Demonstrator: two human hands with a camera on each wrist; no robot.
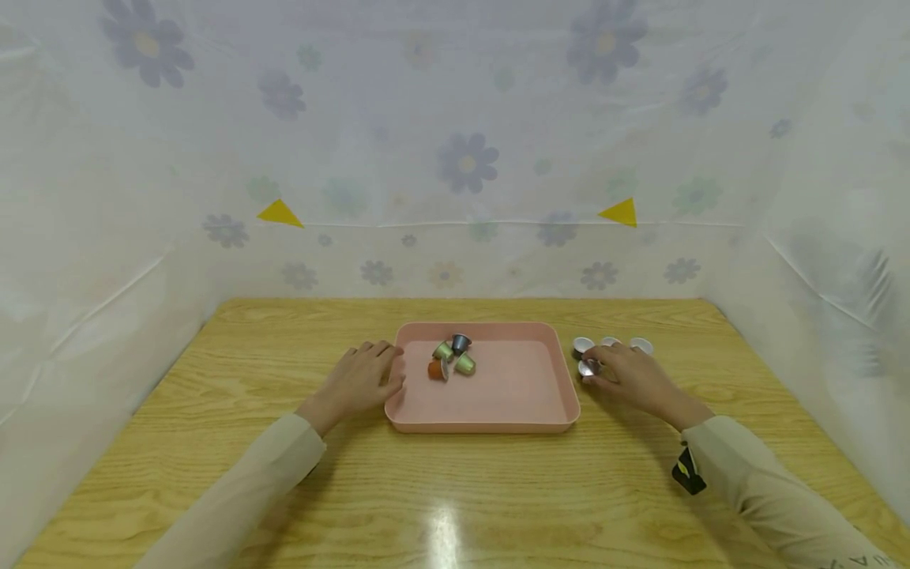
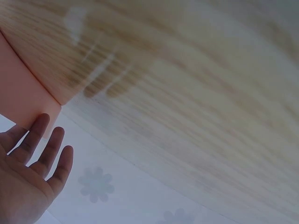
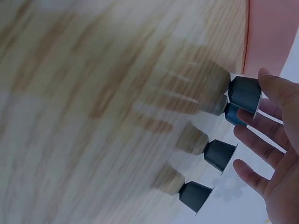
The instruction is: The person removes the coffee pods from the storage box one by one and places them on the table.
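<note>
In the head view my left hand (image 1: 360,377) lies at the left rim of a pink tray (image 1: 519,395), its fingers loosely extended. The left wrist view shows those fingers (image 2: 36,140) right at the tray's corner. Beyond the tray's right side, my right hand (image 1: 633,379) pinches a dark coffee capsule (image 3: 245,93) between thumb and fingers. That capsule stands on the table with its silvery lid up. Close by the hand, a teal-blue capsule (image 3: 233,114) and two dark capsules (image 3: 219,155) stand upright, partly hidden by the hand in the head view.
Toward the tray's left back lie an orange capsule (image 1: 435,370), a dark grey-blue capsule (image 1: 460,343) and two green capsules (image 1: 465,363). The tray sits on a glossy wooden table (image 1: 355,490). Flowered sheeting (image 1: 469,162) encloses the table at the back and sides.
</note>
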